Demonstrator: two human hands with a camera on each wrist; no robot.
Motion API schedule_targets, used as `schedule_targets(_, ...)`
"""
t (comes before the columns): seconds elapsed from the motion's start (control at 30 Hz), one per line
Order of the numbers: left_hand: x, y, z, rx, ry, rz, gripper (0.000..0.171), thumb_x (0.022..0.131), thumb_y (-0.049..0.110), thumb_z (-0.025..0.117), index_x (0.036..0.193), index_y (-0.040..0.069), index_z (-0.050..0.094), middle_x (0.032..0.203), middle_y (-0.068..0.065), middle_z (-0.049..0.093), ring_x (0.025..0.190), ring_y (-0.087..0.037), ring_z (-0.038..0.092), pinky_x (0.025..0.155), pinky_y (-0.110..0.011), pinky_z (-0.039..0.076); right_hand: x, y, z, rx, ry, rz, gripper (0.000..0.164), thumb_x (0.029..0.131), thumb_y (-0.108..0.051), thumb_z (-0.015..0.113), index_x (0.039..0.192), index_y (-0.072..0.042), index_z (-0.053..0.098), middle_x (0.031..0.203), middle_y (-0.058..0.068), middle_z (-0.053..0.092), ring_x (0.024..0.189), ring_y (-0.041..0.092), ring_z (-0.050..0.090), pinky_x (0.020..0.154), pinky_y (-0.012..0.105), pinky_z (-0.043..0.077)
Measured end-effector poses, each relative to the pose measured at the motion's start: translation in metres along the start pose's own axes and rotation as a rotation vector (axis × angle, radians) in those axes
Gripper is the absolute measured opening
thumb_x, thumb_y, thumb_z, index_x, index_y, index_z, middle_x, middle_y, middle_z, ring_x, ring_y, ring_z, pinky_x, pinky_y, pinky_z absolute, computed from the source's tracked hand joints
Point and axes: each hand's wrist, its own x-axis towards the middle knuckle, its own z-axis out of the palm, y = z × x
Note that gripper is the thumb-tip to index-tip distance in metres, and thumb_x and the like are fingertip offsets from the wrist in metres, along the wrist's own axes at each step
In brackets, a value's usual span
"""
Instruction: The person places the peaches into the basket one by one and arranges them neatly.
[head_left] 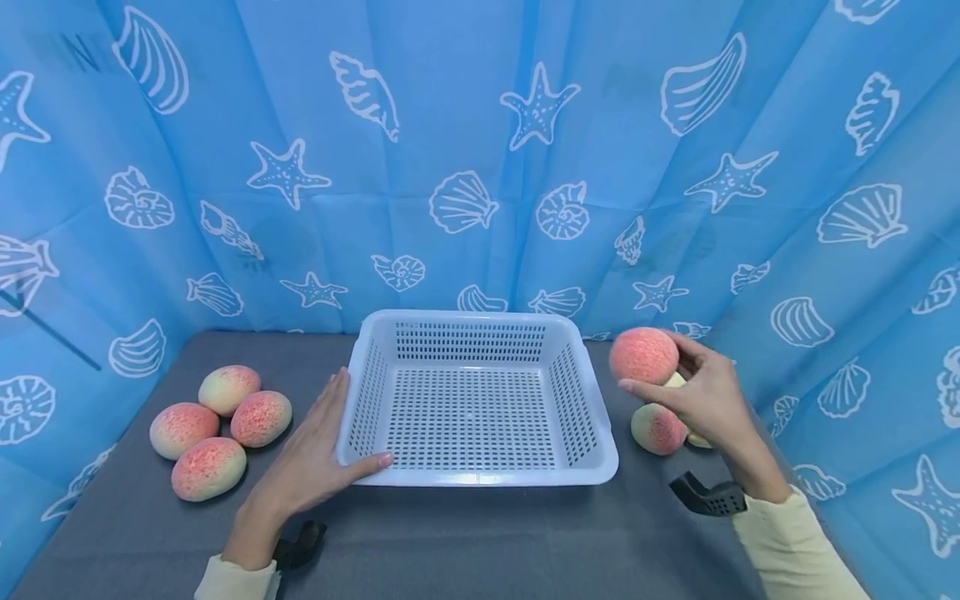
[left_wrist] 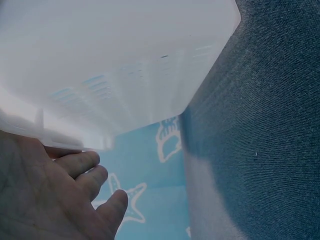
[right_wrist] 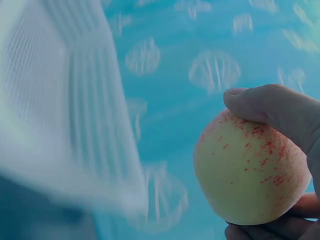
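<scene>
My right hand (head_left: 705, 392) holds a pink and cream peach (head_left: 643, 356) above the table, beyond the basket's right rim. In the right wrist view the thumb lies on top of this peach (right_wrist: 250, 170), with fingers underneath. Below it sits another peach (head_left: 658, 429); more pale fruit beside it is partly hidden by the hand. The white perforated basket (head_left: 480, 478) has nothing in it. At its front left corner rests my left hand (head_left: 311, 458), thumb across the rim and fingers extended along the outer left side. The left wrist view shows these fingers (left_wrist: 80, 162) beside the basket's wall.
Several peaches (head_left: 208, 469) lie in a group on the left of the grey tablecloth (head_left: 465, 550). A blue curtain (head_left: 465, 125) with white shells and starfish hangs behind the table and along both sides.
</scene>
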Motion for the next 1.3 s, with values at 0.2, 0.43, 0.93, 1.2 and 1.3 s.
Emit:
schedule_targets(0.2, -0.002, 0.000, 0.001, 0.010, 0.009, 0.012, 0.126, 0.081, 0.064, 0.076, 0.163, 0.019, -0.008, 0.170, -0.008, -0.004, 0.155, -0.036, 0.000, 0.115, -0.070, 0.014, 0.047, -0.039, 0.052, 0.150, -0.137, -0.158, 0.078, 0.073, -0.015, 0.094, 0.140, -0.001, 0.057, 0.128, 0.016, 0.064, 0.113, 0.028, 0.065, 0.083, 0.023, 0.056)
schedule_targets(0.43, -0.002, 0.001, -0.001, 0.005, 0.000, -0.021, 0.126, 0.081, 0.064, 0.076, 0.163, 0.020, -0.008, 0.170, -0.008, -0.004, 0.155, -0.037, 0.001, 0.115, -0.070, 0.012, 0.083, -0.066, 0.128, 0.261, -0.309, -0.165, 0.072, 0.072, -0.017, 0.094, 0.135, -0.004, 0.062, 0.121, 0.011, 0.067, 0.106, 0.024, 0.067, 0.082, 0.037, 0.058)
schedule_targets(0.93, 0.000, 0.001, -0.001, 0.009, -0.026, -0.052, 0.127, 0.081, 0.065, 0.075, 0.163, 0.020, -0.011, 0.170, -0.011, -0.003, 0.154, -0.038, -0.001, 0.114, -0.072, 0.012, 0.097, -0.069, 0.244, 0.240, -0.487, -0.021, 0.063, 0.071, -0.017, 0.094, 0.127, -0.009, 0.066, 0.115, 0.003, 0.069, 0.098, 0.019, 0.066, 0.084, 0.035, 0.057)
schedule_targets(1.2, 0.000, 0.002, -0.001, 0.010, -0.023, -0.052, 0.126, 0.082, 0.060, 0.077, 0.163, 0.020, -0.011, 0.170, -0.012, -0.001, 0.154, -0.038, -0.001, 0.114, -0.072, 0.013, 0.093, -0.073, 0.270, 0.166, -0.513, -0.003, 0.064, 0.068, -0.018, 0.095, 0.125, -0.010, 0.067, 0.107, 0.001, 0.069, 0.090, 0.017, 0.066, 0.079, 0.032, 0.057)
schedule_targets(1.3, 0.000, 0.001, -0.001, 0.013, -0.022, -0.051, 0.126, 0.081, 0.061, 0.077, 0.163, 0.020, -0.011, 0.170, -0.012, -0.001, 0.154, -0.039, 0.000, 0.113, -0.073, 0.014, 0.090, -0.075, 0.277, 0.134, -0.525, 0.007, 0.066, 0.067, -0.017, 0.095, 0.126, -0.010, 0.066, 0.107, 0.000, 0.069, 0.089, 0.016, 0.066, 0.079, 0.031, 0.056)
